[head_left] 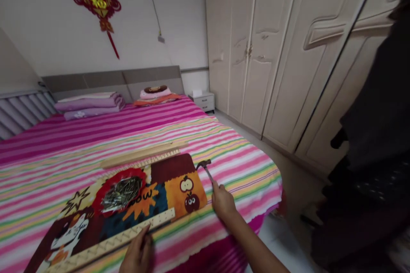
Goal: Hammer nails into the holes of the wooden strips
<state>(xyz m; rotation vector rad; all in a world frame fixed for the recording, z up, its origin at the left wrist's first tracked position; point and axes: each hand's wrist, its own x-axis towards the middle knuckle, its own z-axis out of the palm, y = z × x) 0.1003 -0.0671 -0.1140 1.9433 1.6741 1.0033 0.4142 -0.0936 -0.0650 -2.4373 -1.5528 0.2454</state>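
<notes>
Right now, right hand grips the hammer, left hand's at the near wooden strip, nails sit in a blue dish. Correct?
Dish is red, not blue; head view shows it. Rest stands: right hand grips hammer, left hand at near wooden strip, nails in dish.

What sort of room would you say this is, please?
Most likely a bedroom: a wide bed with a headboard takes up much of the view, a white nightstand stands beside it, and a tall wardrobe lines the right side.
</notes>
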